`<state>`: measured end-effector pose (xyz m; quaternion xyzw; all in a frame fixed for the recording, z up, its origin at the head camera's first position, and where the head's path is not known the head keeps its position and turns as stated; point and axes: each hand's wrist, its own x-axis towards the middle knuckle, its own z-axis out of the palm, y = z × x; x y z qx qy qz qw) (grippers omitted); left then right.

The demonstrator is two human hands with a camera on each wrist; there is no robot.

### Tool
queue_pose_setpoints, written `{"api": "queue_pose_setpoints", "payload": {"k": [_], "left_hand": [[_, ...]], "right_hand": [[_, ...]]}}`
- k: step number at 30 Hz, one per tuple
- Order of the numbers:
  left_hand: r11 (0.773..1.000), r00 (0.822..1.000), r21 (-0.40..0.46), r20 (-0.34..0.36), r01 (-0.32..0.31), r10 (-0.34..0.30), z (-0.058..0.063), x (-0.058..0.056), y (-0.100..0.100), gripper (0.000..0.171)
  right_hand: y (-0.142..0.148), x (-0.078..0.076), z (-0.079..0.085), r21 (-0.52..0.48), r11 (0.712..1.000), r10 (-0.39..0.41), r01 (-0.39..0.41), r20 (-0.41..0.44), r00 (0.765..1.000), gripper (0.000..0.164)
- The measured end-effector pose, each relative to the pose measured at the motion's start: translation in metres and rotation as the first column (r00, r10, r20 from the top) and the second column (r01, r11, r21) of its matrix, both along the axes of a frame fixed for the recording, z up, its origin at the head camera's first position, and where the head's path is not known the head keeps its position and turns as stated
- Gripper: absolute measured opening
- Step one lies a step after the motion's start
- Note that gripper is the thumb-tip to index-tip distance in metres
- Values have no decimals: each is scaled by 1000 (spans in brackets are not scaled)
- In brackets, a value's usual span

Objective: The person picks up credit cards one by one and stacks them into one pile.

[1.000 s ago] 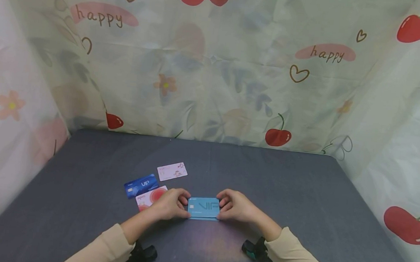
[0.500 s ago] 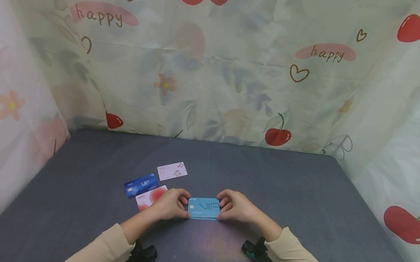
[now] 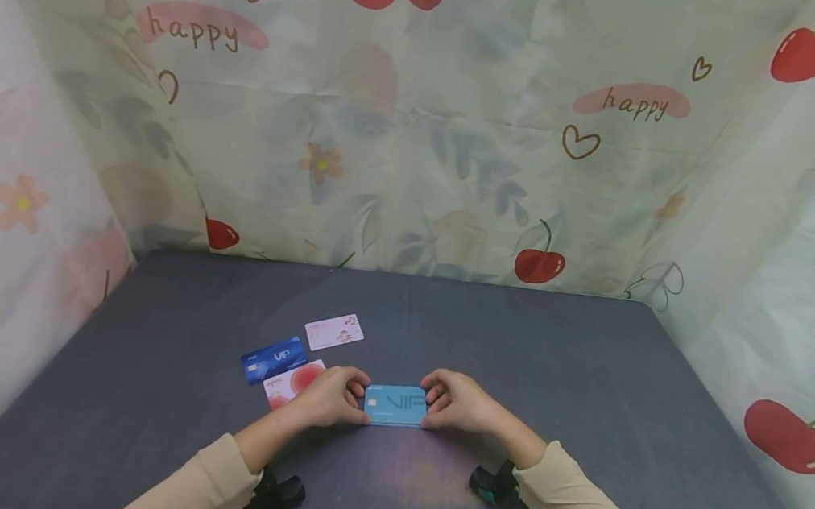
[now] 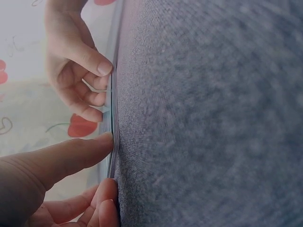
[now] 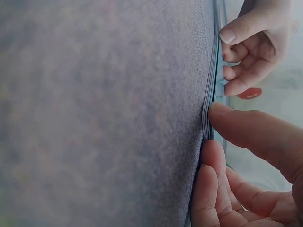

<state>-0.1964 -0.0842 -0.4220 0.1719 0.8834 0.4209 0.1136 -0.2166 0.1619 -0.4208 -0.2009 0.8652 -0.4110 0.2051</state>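
Holding a blue card stack [image 3: 395,405] by its left and right ends, left hand [image 3: 331,397] and right hand [image 3: 462,405] face each other on the table [image 3: 551,356], near centre; three loose cards [image 3: 274,361] lie left (head). Left wrist: left thumb [image 4: 71,158] against layered edges. Right wrist: right thumb [image 5: 260,134] likewise.

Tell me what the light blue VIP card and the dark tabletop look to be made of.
The light blue VIP card: probably plastic, smooth; thin, flat, crisp-edged. The dark tabletop: perhaps fabric-covered, mostly matte; the wrist views show a fine, woven-looking grain.
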Motion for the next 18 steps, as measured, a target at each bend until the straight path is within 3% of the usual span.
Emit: {"api": "queue_pose_setpoints", "payload": {"k": [18], "left_hand": [[1000,1000,-8,3,-5,6,-1,0,2,49]], "right_hand": [[-2,1,-1,35,999,-4,5,-24,1000,51]]}}
